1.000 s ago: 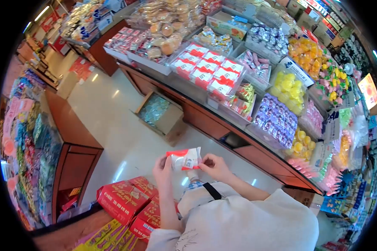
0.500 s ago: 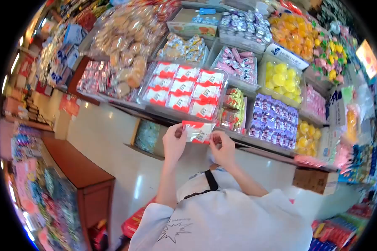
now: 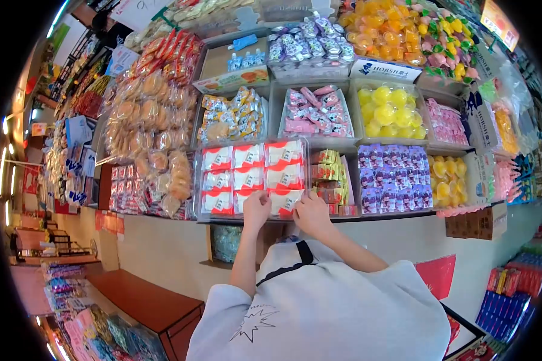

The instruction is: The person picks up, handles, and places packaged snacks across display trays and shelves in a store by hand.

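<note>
A red-and-white packet (image 3: 285,203) is held between two bare hands at the front right corner of a clear plastic tray (image 3: 307,162). Its left edge is pinched by the fingers of the left hand (image 3: 256,210), and its right edge by the fingers of the right hand (image 3: 312,215); how firmly it is gripped cannot be told. Behind and to the left of it, matching packets (image 3: 248,156) are laid out in rows within the tray. The tray is set near the front edge of a table (image 3: 370,219). To its right, small red-and-yellow packs (image 3: 330,171) are placed just beside it, followed by purple packs (image 3: 394,179). Behind it, yellow-and-white packets (image 3: 232,115) and pink packs (image 3: 317,112) are kept in separate bins. To its left, round wrapped cakes (image 3: 150,113) are heaped. A white shirt (image 3: 331,307) is worn by the person.
</note>
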A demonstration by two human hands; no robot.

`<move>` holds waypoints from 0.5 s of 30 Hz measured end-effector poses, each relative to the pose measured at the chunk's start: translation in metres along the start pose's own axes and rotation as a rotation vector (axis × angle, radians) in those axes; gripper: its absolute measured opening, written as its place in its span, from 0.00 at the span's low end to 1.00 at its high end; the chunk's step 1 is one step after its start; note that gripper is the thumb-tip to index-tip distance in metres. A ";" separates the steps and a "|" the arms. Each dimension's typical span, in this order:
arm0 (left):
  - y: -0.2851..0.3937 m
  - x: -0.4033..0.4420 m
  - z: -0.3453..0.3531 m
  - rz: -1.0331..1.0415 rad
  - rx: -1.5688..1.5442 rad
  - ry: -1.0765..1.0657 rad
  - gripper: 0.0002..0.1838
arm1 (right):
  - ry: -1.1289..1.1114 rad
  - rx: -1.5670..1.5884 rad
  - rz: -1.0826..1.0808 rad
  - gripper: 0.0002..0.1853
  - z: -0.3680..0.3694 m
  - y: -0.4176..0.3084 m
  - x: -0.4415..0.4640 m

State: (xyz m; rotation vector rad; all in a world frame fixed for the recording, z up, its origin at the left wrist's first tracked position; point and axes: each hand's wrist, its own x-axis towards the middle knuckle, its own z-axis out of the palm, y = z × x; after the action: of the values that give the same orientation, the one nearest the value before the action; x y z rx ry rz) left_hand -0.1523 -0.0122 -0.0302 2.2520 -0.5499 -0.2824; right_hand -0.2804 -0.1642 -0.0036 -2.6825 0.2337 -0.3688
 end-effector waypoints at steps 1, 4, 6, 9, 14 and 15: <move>-0.001 0.003 -0.002 0.009 0.028 -0.013 0.10 | -0.054 -0.036 0.034 0.08 -0.001 -0.002 0.003; -0.001 0.003 -0.010 0.000 0.002 -0.105 0.09 | -0.121 -0.108 0.087 0.10 0.001 -0.009 0.005; 0.003 0.004 -0.017 -0.015 -0.018 -0.191 0.08 | -0.128 -0.147 0.106 0.10 0.001 -0.017 0.003; -0.014 0.008 -0.013 0.039 -0.004 -0.205 0.10 | -0.142 -0.205 0.181 0.11 -0.004 -0.030 0.010; -0.016 0.009 -0.014 0.111 -0.049 -0.167 0.09 | -0.131 -0.310 0.290 0.12 0.007 -0.046 0.007; -0.018 0.009 -0.012 0.113 -0.020 -0.163 0.09 | -0.085 -0.345 0.277 0.12 0.003 -0.053 0.011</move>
State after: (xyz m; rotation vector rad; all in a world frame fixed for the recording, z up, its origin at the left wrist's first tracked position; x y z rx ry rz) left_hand -0.1344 0.0016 -0.0356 2.1813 -0.7539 -0.4139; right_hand -0.2636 -0.1178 0.0183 -2.9349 0.6902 -0.1381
